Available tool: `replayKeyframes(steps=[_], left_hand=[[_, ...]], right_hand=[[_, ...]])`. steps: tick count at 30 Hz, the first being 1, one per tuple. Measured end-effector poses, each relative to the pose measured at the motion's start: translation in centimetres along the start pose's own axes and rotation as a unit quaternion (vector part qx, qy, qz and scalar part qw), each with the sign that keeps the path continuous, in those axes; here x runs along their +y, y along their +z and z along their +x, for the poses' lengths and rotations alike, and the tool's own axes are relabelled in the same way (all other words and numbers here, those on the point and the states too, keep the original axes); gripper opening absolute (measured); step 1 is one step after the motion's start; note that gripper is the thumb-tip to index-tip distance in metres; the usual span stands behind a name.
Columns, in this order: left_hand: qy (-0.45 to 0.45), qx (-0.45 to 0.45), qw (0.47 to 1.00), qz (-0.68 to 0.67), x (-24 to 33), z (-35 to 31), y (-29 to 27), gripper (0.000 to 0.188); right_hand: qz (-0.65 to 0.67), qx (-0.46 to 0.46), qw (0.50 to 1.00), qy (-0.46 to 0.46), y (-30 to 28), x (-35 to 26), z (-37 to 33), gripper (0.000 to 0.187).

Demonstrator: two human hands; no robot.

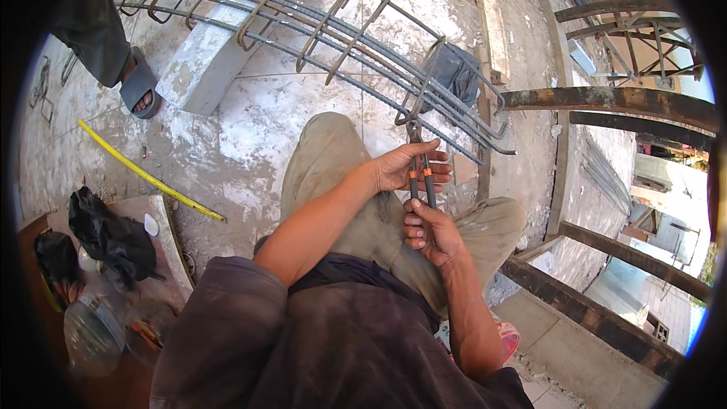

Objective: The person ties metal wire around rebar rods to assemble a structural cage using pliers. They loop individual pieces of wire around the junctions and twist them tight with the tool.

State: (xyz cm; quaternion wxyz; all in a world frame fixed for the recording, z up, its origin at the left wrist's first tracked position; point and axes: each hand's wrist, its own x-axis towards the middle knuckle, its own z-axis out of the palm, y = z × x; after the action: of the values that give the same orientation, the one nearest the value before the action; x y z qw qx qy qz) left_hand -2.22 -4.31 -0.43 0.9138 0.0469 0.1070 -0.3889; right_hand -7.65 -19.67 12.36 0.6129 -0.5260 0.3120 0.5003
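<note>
A pair of steel pincers (413, 135) with black and orange handles points away from me, its jaws at the end stirrup (407, 111) of a rebar cage (326, 30). My right hand (435, 235) is closed round the lower handle ends. Just above it, my left hand (401, 168) is closed about the upper handles, thumb across the front and fingers curled behind. Whether it also holds a tie wire is too small to tell. Several long ribbed bars run through the square stirrups, some with hooked ends at the right.
A whitish beam (201, 68) props the cage. Another person's sandalled foot (141, 91) stands beside it. A yellow tube (151, 170) lies on the dusty tiles. Black plastic bags (113, 238) sit at the left. A dark bag (454, 76) lies beneath the bar ends. Wooden beams (613, 102) cross the right side.
</note>
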Motion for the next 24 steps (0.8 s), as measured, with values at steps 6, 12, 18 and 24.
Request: replayKeyframes(steps=[6, 12, 18, 24], left_hand=[[0.065, 0.050, 0.995, -0.060, -0.7, 1.0, 2.6, 0.056], [0.116, 0.172, 0.977, -0.048, -1.5, 2.4, 4.6, 0.043], [0.196, 0.286, 0.934, -0.085, -2.4, 4.6, 6.4, 0.039], [0.103, 0.227, 0.968, 0.015, -0.9, 0.9, 4.0, 0.040]], right_hand=[[0.081, -0.067, 0.994, 0.016, -0.4, 0.3, 0.3, 0.027], [-0.660, 0.370, 0.566, -0.328, 3.2, 2.3, -1.4, 0.068], [-0.642, 0.414, 0.545, -0.346, -0.5, 0.7, 1.1, 0.057], [-0.502, 0.286, 0.785, -0.222, -1.9, -0.5, 1.2, 0.035]])
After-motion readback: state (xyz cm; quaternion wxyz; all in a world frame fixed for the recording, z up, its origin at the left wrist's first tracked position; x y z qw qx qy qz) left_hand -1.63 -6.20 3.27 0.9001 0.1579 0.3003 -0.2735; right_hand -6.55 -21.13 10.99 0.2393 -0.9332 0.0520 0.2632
